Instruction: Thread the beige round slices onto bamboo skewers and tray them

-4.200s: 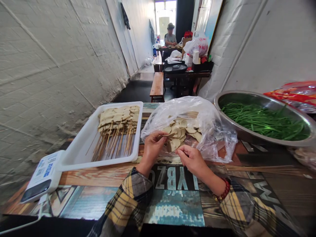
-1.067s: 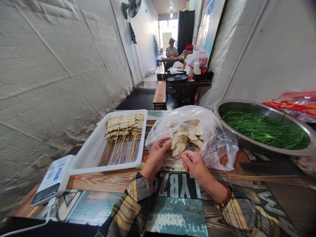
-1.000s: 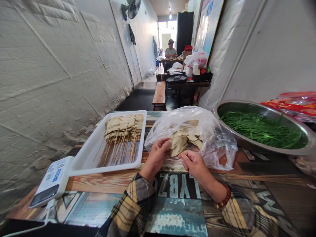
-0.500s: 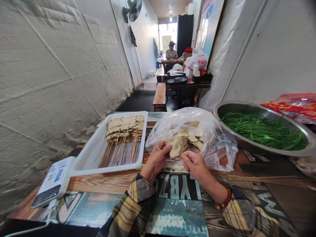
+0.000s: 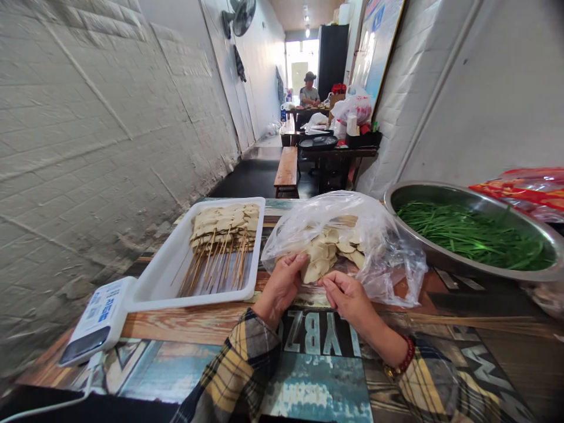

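My left hand (image 5: pixel 287 279) is closed on a pale, thin round slice (image 5: pixel 314 271), thumb on top, at the near edge of the open plastic bag. Against that slice's lower edge, my right hand (image 5: pixel 346 292) pinches a thin bamboo skewer, of which only a short bit shows near the fingertips. More pale slices (image 5: pixel 350 249) lie piled inside the clear plastic bag (image 5: pixel 304 220). On the left, a white tray (image 5: pixel 152 288) bears a stack of skewered slices (image 5: pixel 227 220), their bamboo sticks (image 5: pixel 215 267) pointing toward me.
A metal basin (image 5: pixel 440 258) of long green leaves stands on the right, beside red packaging (image 5: pixel 524 182). Several loose sticks (image 5: pixel 476 317) lie at the table's right. A white scale (image 5: pixel 99 311) stands left. Beyond are a wooden bench (image 5: pixel 287 166) and a seated person (image 5: pixel 309 93).
Both hands stay at the front of the bag, with the held slice tipped slightly and the fingers shifted a little. The whole view has drifted slightly.
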`<state>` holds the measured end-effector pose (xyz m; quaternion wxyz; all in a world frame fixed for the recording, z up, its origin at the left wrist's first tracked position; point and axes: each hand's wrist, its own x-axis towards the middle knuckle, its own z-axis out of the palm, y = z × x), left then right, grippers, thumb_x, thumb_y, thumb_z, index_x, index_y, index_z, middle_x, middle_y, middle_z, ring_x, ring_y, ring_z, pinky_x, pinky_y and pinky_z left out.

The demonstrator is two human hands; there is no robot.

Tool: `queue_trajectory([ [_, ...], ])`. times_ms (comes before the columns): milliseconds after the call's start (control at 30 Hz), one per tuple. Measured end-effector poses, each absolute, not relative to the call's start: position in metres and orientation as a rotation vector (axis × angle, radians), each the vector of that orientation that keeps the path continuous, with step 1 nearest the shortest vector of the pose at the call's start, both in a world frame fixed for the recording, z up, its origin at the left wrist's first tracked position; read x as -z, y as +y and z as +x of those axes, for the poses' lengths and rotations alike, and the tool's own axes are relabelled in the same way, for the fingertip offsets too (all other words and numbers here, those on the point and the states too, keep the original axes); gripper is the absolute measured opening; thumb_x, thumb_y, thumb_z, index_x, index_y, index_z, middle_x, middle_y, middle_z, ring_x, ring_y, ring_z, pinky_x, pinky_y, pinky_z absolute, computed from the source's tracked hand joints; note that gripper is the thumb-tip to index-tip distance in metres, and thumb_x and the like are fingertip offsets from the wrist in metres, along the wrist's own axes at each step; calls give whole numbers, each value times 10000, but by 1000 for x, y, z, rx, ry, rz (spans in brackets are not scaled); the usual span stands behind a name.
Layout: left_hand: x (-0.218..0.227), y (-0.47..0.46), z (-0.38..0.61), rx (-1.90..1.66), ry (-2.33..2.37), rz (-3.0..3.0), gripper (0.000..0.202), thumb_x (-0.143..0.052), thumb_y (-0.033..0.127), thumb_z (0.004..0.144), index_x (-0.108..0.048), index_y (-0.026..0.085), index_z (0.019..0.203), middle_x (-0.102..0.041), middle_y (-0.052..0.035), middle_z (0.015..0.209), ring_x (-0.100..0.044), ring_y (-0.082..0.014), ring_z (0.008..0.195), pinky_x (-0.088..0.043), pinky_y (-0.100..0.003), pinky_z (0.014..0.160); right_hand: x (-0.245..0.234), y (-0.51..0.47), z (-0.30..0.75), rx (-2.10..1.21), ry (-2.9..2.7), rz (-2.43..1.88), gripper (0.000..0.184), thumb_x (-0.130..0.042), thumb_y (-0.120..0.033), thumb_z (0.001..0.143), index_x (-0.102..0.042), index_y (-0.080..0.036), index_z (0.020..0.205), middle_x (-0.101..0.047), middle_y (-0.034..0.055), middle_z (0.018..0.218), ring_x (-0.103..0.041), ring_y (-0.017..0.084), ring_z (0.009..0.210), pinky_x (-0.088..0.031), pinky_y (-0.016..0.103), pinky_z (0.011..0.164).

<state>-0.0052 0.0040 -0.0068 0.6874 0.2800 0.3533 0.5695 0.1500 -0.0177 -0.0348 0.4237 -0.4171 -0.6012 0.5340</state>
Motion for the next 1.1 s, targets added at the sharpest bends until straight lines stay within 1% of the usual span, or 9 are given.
queue_trajectory([
  [100, 9, 5, -5, -1297, 801, 614, 291, -855, 303, 579, -716, 133, 770, -706, -28, 715, -607, -123, 644, -459, -230, 642, 32, -20, 150, -1300, -1557, -1078, 343, -515, -489, 890, -624, -176, 805, -455, -68, 457, -369, 87, 385, -264, 206, 383],
  [300, 6, 7, -10, -1393, 872, 631, 321, -841, 314, 582, -727, 122, 813, -729, -63, 774, -664, -199, 796, -492, -279, 731, 28, -23, 151, -1136, -1737, -1145, 256, -513, -385, 901, -639, -197, 781, -507, -51, 462, -462, 116, 420, -338, 230, 457],
  [433, 5, 8, -10, -1418, 916, 628, 318, -834, 333, 588, -728, 124, 803, -731, -67, 770, -670, -214, 821, -502, -292, 746, 26, -25, 150, -990, -1806, -1152, 243, -490, -324, 907, -641, -202, 761, -492, -51, 449, -501, 139, 463, -372, 253, 534],
  [500, 6, 8, -9, -1427, 931, 634, 312, -829, 331, 595, -729, 125, 806, -731, -65, 764, -671, -207, 804, -502, -287, 739, 27, -26, 148, -936, -1809, -1156, 247, -483, -313, 906, -633, -202, 744, -505, -42, 472, -513, 147, 488, -373, 259, 550],
  [633, 10, 8, -5, -1409, 911, 616, 320, -835, 318, 585, -725, 121, 812, -729, -60, 747, -668, -193, 730, -502, -283, 693, 30, -27, 146, -875, -1796, -1159, 249, -478, -305, 903, -620, -198, 728, -584, -6, 562, -556, 161, 563, -364, 264, 565],
  [733, 12, 7, -3, -1404, 897, 598, 334, -850, 309, 563, -718, 118, 803, -719, -52, 723, -656, -177, 685, -489, -266, 659, 33, -27, 147, -862, -1784, -1163, 238, -484, -294, 897, -617, -199, 724, -603, 1, 592, -561, 161, 585, -360, 263, 572],
  [933, 15, 4, 2, -1347, 899, 575, 309, -864, 328, 553, -685, 127, 705, -658, -5, 627, -571, -105, 560, -443, -223, 586, 34, -23, 148, -863, -1760, -1173, 234, -485, -290, 888, -612, -207, 710, -573, -12, 550, -537, 154, 545, -360, 261, 556],
  [1033, 16, 2, 5, -1326, 902, 595, 311, -861, 337, 560, -682, 129, 707, -645, 4, 626, -543, -88, 535, -410, -207, 540, 31, -22, 148, -878, -1735, -1175, 230, -485, -302, 888, -609, -210, 717, -542, -22, 512, -525, 154, 530, -357, 256, 533],
  [1100, 16, 1, 7, -1320, 900, 616, 310, -858, 335, 568, -686, 128, 722, -647, 3, 639, -544, -86, 544, -409, -201, 540, 29, -23, 148, -920, -1715, -1169, 239, -489, -321, 888, -592, -215, 700, -503, -34, 467, -498, 149, 493, -344, 249, 495],
])
